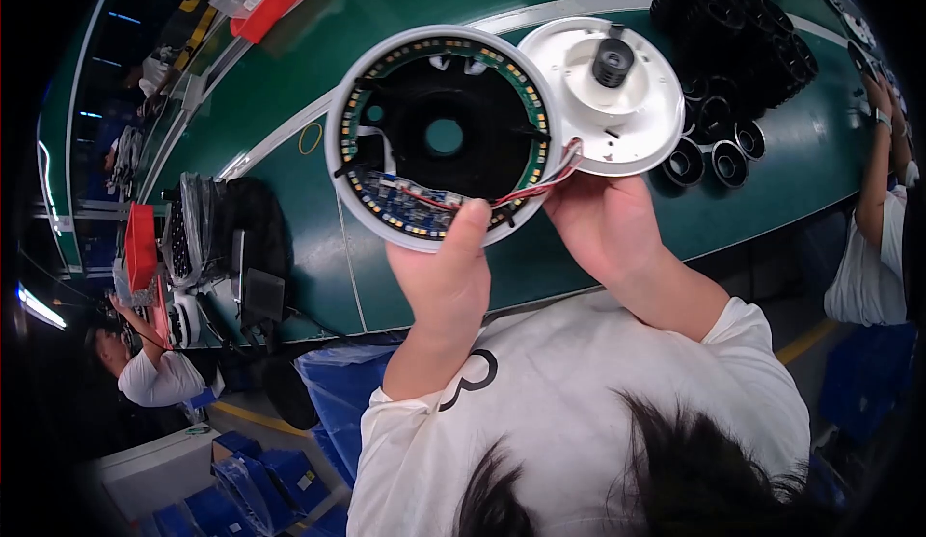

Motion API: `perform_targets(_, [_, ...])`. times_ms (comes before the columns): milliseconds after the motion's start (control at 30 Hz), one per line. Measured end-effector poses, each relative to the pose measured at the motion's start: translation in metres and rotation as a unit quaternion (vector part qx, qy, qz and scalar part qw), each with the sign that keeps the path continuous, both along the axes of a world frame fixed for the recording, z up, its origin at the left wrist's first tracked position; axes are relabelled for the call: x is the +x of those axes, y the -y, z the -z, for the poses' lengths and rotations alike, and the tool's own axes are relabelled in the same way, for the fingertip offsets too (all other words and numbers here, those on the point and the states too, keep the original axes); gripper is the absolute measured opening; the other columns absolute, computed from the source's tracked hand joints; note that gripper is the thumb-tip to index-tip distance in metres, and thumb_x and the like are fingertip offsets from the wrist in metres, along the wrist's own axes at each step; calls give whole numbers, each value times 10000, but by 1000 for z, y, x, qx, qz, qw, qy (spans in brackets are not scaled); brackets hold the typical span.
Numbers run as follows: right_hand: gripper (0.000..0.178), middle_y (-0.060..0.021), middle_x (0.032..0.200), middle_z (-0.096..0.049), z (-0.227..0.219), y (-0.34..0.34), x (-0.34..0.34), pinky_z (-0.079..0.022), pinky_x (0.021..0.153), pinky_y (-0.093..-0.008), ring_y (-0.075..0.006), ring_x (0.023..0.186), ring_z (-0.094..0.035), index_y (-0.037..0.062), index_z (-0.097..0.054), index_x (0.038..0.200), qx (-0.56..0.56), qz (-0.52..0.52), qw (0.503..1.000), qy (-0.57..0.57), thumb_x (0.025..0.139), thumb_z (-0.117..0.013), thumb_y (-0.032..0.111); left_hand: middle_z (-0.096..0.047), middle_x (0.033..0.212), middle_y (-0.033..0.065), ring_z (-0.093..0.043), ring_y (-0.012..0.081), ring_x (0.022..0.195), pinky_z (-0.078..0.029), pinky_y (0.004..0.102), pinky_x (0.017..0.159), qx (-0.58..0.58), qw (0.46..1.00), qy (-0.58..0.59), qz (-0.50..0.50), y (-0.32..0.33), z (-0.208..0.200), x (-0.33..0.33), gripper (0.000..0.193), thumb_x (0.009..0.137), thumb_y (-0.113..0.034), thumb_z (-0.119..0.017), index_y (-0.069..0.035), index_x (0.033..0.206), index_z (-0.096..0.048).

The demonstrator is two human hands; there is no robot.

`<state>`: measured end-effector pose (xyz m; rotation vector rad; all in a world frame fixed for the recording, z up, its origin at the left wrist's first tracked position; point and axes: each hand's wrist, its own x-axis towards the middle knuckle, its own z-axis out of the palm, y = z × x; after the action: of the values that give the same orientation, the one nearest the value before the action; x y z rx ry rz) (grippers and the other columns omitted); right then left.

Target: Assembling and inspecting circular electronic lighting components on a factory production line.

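My left hand (pixel 446 276) grips a round white housing (pixel 340 122) from below, its thumb over the near rim. Inside the housing a ring of small LEDs lines the edge, a green circuit board (pixel 400 204) sits at the near side, and a black hollow has a round hole in the middle. My right hand (pixel 606 219) holds a white round cover (pixel 656 103) from underneath, most of its fingers hidden. A black cylindrical lens part (pixel 613 62) stands on the cover. Red, white and dark wires (pixel 540 188) join the two parts, which are held side by side.
Several black rings and cups (pixel 723 141) are piled on the green worktable (pixel 386 296) at the right. A yellow rubber band (pixel 310 138) lies at the left, beyond a black bag (pixel 256 219). Red bins (pixel 141 247) stand farther left. Co-workers sit at both sides.
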<state>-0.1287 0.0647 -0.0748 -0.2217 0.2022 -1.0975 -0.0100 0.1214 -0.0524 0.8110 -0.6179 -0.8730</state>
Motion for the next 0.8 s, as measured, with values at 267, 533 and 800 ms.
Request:
perform_targets(267, [412,-56,1230,-464,23,9,-15,-351,962,-384,-218,1130,-448,77,-400,1244,-218,266,937,-63,872,-465,241,-522,1022,82,-562,143,882,-487,281,775,97,988,-41,116,9,5,-13,460,744,92,-574,-15,1154,-394])
perform_targets(533, [217,-27,803,-448,3,21,-26,-333,641,-230,-100,701,-396,83,-374,654,-413,290,835,-220,766,-555,38,-496,1154,85,-523,171,1018,-434,310,885,67,983,-34,166,12,14,-23,486,788,-43,-589,-31,1221,-371])
perform_targets(800, [251,-57,798,-460,4,31,-29,-338,666,-276,-171,722,-439,77,-421,679,-554,347,641,-402,644,-639,-41,-531,1110,43,-567,135,957,-496,254,775,110,980,-16,167,7,16,-19,397,809,-40,-588,-88,1172,-432])
